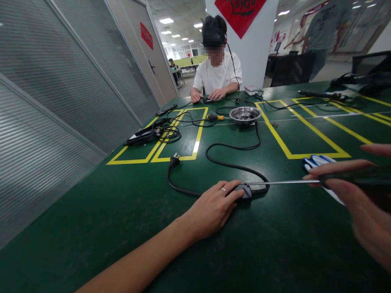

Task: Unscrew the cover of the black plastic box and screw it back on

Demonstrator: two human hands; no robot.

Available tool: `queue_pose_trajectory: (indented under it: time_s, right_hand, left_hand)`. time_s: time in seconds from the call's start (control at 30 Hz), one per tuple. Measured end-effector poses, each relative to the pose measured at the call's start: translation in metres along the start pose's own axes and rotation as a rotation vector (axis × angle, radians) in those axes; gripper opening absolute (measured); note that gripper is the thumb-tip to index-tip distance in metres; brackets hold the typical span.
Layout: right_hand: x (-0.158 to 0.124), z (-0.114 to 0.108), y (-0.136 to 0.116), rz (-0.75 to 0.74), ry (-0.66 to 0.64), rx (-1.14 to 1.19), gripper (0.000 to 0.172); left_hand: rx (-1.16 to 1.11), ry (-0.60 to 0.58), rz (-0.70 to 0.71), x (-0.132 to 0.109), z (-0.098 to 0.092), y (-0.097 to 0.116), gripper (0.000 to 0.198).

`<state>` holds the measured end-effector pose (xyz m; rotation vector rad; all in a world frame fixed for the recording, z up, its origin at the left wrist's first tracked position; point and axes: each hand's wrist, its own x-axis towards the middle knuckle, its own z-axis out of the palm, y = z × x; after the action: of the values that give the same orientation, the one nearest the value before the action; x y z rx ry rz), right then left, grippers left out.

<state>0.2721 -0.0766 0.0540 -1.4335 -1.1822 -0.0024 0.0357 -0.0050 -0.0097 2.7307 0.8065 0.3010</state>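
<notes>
My left hand [215, 205], with a ring on one finger, is closed on a small black plastic box [246, 193] on the green table. A black cord [235, 165] runs from the box, and a shorter length ends in a plug [174, 159] with metal prongs. At the right edge my right hand [360, 195] grips a screwdriver [287, 182] by its dark handle. The long thin shaft lies nearly level, its tip at the box's top edge; whether it sits in a screw is too small to tell. Part of the handle leaves the frame.
Beyond the box stands a metal bowl [244, 115] holding small dark parts, beside a yellow-and-black screwdriver [215, 117]. A blue-and-white glove [316, 162] lies near my right hand. Black cables [171, 132] lie at left. Across the table sits a person [217, 75] in a headset.
</notes>
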Motion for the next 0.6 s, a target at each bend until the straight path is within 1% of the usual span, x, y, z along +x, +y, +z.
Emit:
queue_pose_trajectory:
  time_s: [0.13, 0.27, 0.3, 0.33, 0.4, 0.43, 0.47, 0.5, 0.57, 0.6]
  right_hand:
    - [-0.004, 0.001, 0.006, -0.027, -0.038, -0.021, 0.059]
    - [0.002, 0.0, 0.01, -0.043, -0.056, 0.005, 0.062]
    - [0.005, 0.0, 0.008, -0.049, -0.063, 0.011, 0.059]
    - [0.009, 0.0, 0.006, -0.053, -0.077, 0.01, 0.052]
    - [0.017, 0.001, 0.001, -0.069, -0.141, 0.0, 0.031]
    - [0.021, 0.002, -0.002, -0.077, -0.185, 0.002, 0.025]
    - [0.024, 0.004, -0.004, -0.091, -0.226, 0.022, 0.026]
    - [0.027, 0.007, -0.007, -0.106, -0.259, 0.058, 0.036]
    - [0.03, 0.016, -0.011, -0.185, -0.272, 0.164, 0.069]
    - [0.031, 0.021, -0.014, -0.233, -0.256, 0.209, 0.085]
  left_hand:
    - [0.02, -0.014, -0.014, 0.001, -0.002, 0.004, 0.044]
    - [0.018, -0.013, -0.013, 0.001, -0.001, 0.004, 0.048]
    - [0.013, -0.01, -0.012, 0.001, -0.001, 0.004, 0.048]
    - [0.008, -0.006, -0.011, 0.001, -0.001, 0.004, 0.047]
    - [-0.004, 0.006, -0.007, 0.0, 0.0, 0.003, 0.046]
    - [-0.011, 0.015, -0.004, 0.0, 0.0, 0.003, 0.045]
    - [-0.016, 0.022, 0.0, 0.0, 0.0, 0.003, 0.045]
    - [-0.02, 0.025, 0.004, 0.0, 0.001, 0.002, 0.045]
    - [-0.021, 0.026, 0.007, -0.001, 0.002, 0.001, 0.045]
    - [-0.02, 0.027, 0.008, -0.001, 0.003, 0.001, 0.045]
